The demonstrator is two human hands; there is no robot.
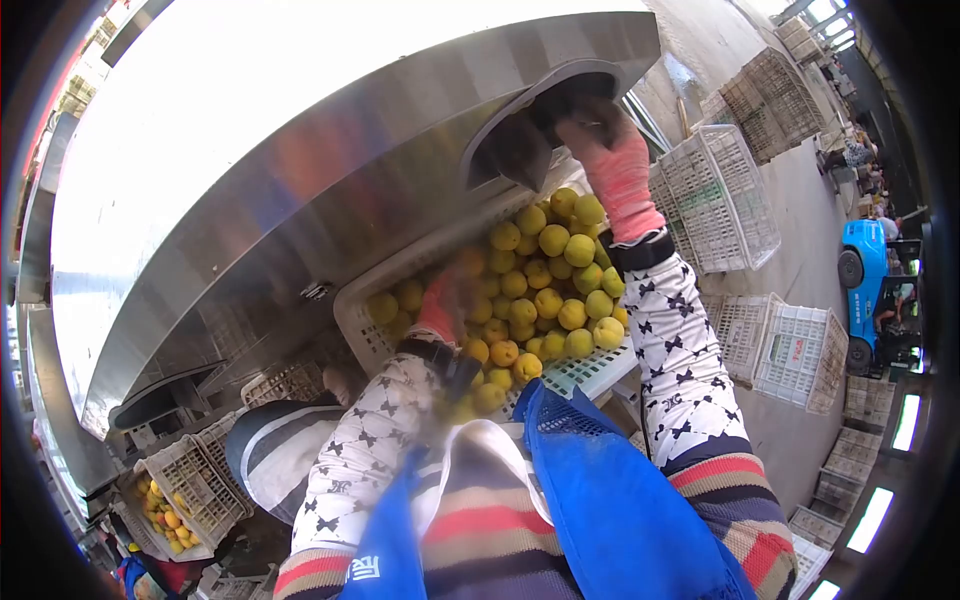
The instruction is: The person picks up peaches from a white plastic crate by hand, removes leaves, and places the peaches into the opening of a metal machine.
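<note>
A white plastic crate (pixel 352 325) full of yellow-green round fruit (pixel 545 300) stands below the rim of a metal machine (pixel 330 150). My left hand (pixel 440 308), in a pink glove, reaches down among the fruit at the crate's left part; it is blurred and its fingers are hidden. My right hand (pixel 600 145), gloved in pink with dark fingertips, is beyond the crate at the dark opening (pixel 515 150) in the machine's rim. Motion and shadow smear its fingers, and whether it holds anything does not show.
Stacked white crates (pixel 715 200) stand on the floor to the right, with more crates (pixel 800 350) nearer. A blue forklift (pixel 865 275) is at the far right. Crates holding orange-yellow fruit (pixel 165 515) are at the lower left. Other people (pixel 855 152) are far off.
</note>
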